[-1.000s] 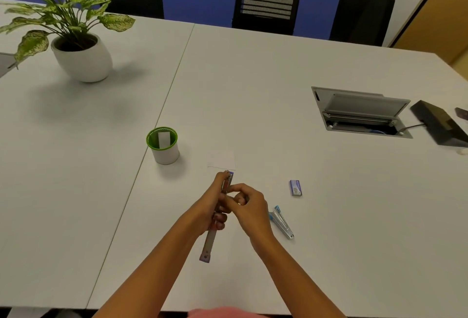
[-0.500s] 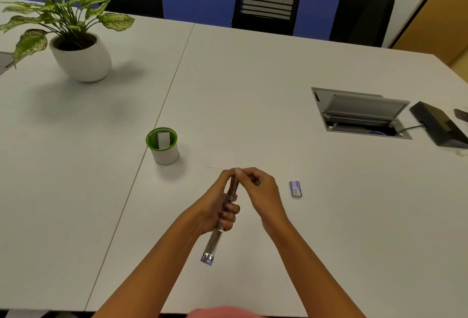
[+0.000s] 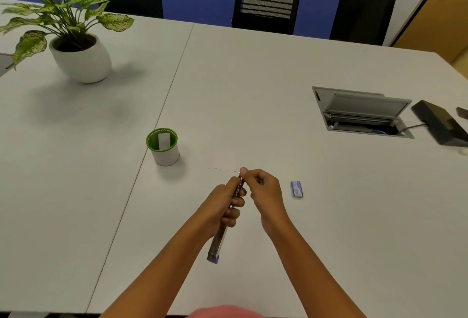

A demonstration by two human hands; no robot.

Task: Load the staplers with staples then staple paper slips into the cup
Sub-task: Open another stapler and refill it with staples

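Left hand (image 3: 222, 203): fingers curled round opened stapler (image 3: 217, 244), held over table. Right hand (image 3: 263, 188): thumb and forefinger pinch stapler's 12 o'clock tip; staples in pinch not discernible. Cup (image 3: 163, 145) at 10 o'clock, staple box (image 3: 296, 189) at 3 o'clock. Risk: strip misseats or drops. Cause: narrow channel, tilted stapler.

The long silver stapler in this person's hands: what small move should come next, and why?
Probably the right hand should ease its pinch into the far tip of the long silver stapler, which the left hand grips unfolded straight. That looks like loading; whether staples sit in that pinch is too small to tell.
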